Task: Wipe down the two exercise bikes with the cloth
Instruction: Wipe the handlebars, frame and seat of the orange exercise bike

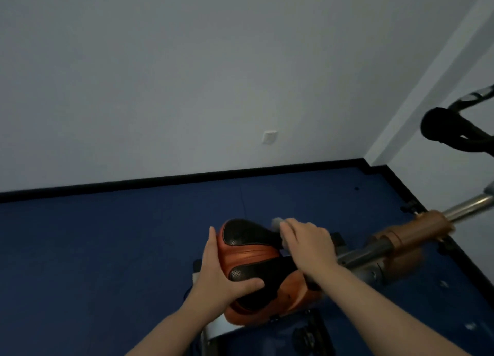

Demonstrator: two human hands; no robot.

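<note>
An orange and black bike saddle (254, 251) sits low in the middle of the view. My left hand (222, 270) grips its rear end, thumb curled over the black pad. My right hand (307, 240) presses a pale cloth (278, 222) on the saddle's far side; most of the cloth is hidden under the fingers. The bike's orange frame (411, 235) and chrome post (470, 206) run off to the right. Black handlebars (449, 128) show at the right edge; I cannot tell which bike they belong to.
Blue floor mats (107, 248) cover the ground, edged by a black skirting board (160, 181). A white wall with a socket (270, 137) stands behind. A black pedal (310, 337) sits below the saddle near the bottom edge.
</note>
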